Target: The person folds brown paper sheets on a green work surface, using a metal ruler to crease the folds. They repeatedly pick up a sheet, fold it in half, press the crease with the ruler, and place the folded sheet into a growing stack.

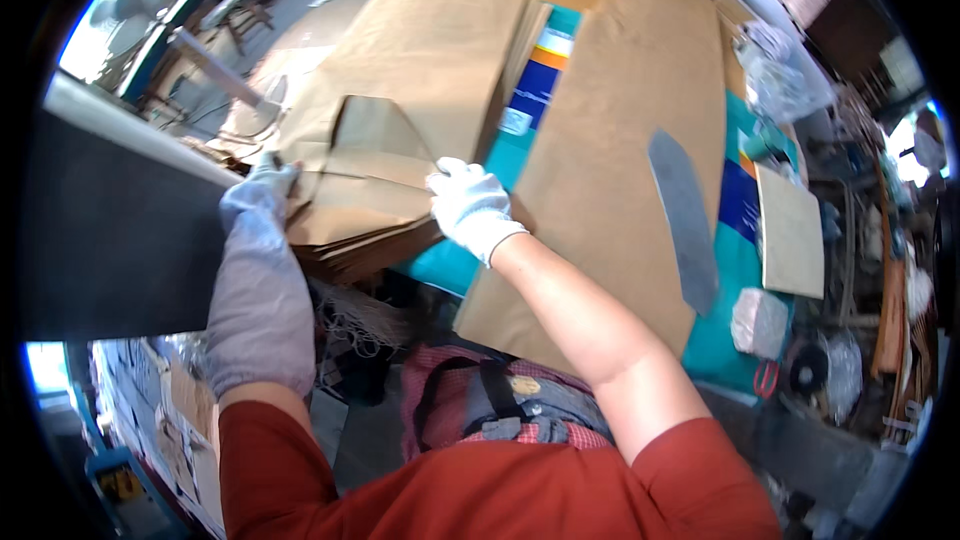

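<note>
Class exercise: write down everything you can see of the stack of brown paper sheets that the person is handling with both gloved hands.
The stack of brown paper sheets lies on the teal-covered table, many thin kraft-coloured layers showing along its near edge. Its top sheet is creased, with one flap folded up into a rounded peak. The left hand, in a pale glove and long sleeve cover, presses the stack's left edge; the right hand, in a white glove, grips the right side by the fold. A larger brown paper sheet lies just right of it.

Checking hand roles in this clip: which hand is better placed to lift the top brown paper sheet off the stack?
Right, probably. The right hand lies on the top brown paper sheet, at its folded flap. The left hand grips the stack at its left edge, seemingly steadying it.
</note>
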